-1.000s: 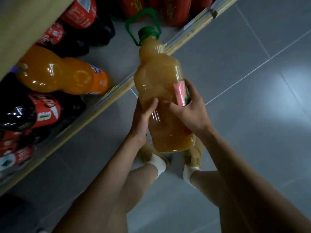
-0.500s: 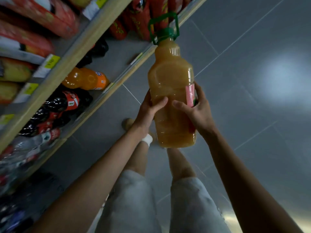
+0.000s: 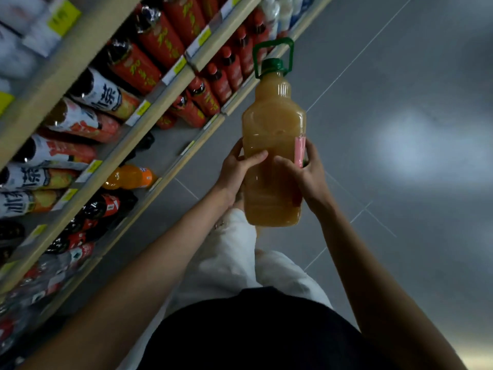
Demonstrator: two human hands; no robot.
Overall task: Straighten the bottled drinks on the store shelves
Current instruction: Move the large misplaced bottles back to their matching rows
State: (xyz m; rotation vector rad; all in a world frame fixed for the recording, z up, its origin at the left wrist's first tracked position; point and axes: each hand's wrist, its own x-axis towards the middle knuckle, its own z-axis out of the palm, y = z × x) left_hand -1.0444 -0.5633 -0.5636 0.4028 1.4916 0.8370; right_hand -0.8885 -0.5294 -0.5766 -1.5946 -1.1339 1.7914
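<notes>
Left hand [image 3: 234,169], right hand [image 3: 306,174] grip juice bottle [image 3: 272,124]; pink label [image 3: 299,153] unreadable.

One large juice bottle [image 3: 272,145] with one green carry handle [image 3: 272,56] is held up by two hands, left [image 3: 236,169] and right [image 3: 309,173]. One orange soda bottle [image 3: 128,178] lies on the lowest shelf [image 3: 170,166]. The red-labelled bottles [image 3: 157,36] further left number too many to count.
</notes>
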